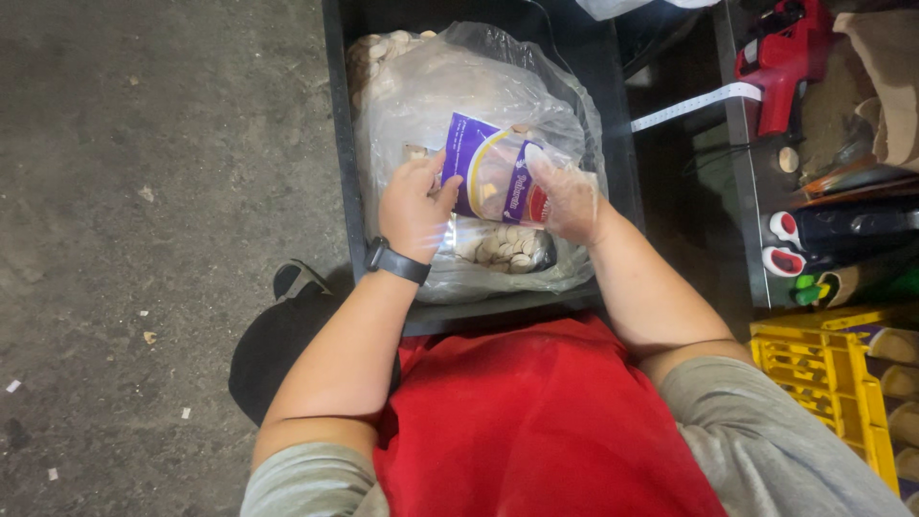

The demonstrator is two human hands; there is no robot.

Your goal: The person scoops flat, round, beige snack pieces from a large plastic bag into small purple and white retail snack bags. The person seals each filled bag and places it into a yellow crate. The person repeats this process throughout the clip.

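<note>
My left hand [414, 206] grips the left edge of a small purple and white packet [493, 180], fingers closed on it. My right hand [567, 196], in a clear glove, holds the packet's right side. The packet sits above a large clear bag [459, 91] of pale round biscuits inside a black bin [337, 124]. A red label gun [790, 57] lies at right.

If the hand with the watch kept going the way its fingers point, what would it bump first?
The left hand points at the purple packet and already touches its edge. So it would likely push the packet first, with the big clear bag of pale round pieces behind. Depth is unclear.
</note>
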